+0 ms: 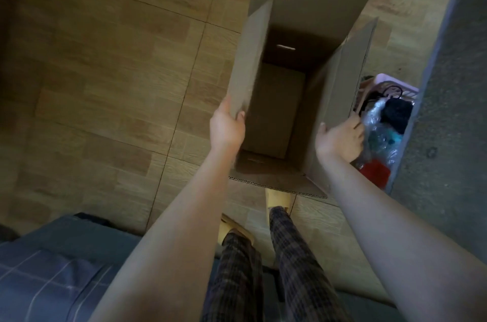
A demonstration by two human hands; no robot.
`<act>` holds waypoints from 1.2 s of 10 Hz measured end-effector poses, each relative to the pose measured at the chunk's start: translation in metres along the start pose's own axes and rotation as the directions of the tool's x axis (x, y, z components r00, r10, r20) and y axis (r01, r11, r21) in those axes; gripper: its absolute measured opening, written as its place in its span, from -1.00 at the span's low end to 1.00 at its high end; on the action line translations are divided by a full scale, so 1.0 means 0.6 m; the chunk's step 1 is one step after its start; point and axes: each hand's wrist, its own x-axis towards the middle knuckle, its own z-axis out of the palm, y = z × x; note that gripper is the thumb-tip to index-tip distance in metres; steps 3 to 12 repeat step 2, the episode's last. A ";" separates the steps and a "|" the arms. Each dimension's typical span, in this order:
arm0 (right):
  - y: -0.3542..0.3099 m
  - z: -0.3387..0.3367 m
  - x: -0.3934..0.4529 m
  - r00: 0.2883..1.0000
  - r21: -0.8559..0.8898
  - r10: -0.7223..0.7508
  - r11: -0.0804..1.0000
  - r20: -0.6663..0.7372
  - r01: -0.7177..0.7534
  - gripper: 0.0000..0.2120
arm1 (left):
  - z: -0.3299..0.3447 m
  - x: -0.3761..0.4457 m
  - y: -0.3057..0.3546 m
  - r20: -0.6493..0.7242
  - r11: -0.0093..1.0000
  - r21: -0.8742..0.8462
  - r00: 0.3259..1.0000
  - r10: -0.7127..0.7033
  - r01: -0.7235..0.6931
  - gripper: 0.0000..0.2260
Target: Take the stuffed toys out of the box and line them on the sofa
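A cardboard box (297,89) stood open on the wood-patterned floor (105,71) in the upper centre of the frame. Its left flap was gripped by the left hand (227,128), thumb inside. The right flap was gripped by the right hand (341,138). Only bare cardboard was seen inside. A pink basket (395,85) of clutter lay at right.

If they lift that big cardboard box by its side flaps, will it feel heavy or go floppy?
Probably light: the cardboard box looks empty inside. The side flaps that the left hand and right hand grip are thin corrugated board, so they may bend. Tall and narrow, it could tip.
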 end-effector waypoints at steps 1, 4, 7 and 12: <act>-0.016 -0.016 -0.032 0.999 0.037 -0.043 0.998 0.005 0.043 -0.42 | -0.023 -0.028 0.001 -0.007 1.000 -0.015 1.000 0.021 -0.022 -0.51; -0.038 -0.032 -0.078 0.991 0.149 -0.136 0.980 -0.002 0.135 -0.50 | -0.053 -0.062 0.001 -0.051 0.998 -0.044 0.998 0.038 -0.041 -0.54; -0.038 -0.032 -0.078 0.991 0.149 -0.136 0.980 -0.002 0.135 -0.50 | -0.053 -0.062 0.001 -0.051 0.998 -0.044 0.998 0.038 -0.041 -0.54; -0.038 -0.032 -0.078 0.991 0.149 -0.136 0.980 -0.002 0.135 -0.50 | -0.053 -0.062 0.001 -0.051 0.998 -0.044 0.998 0.038 -0.041 -0.54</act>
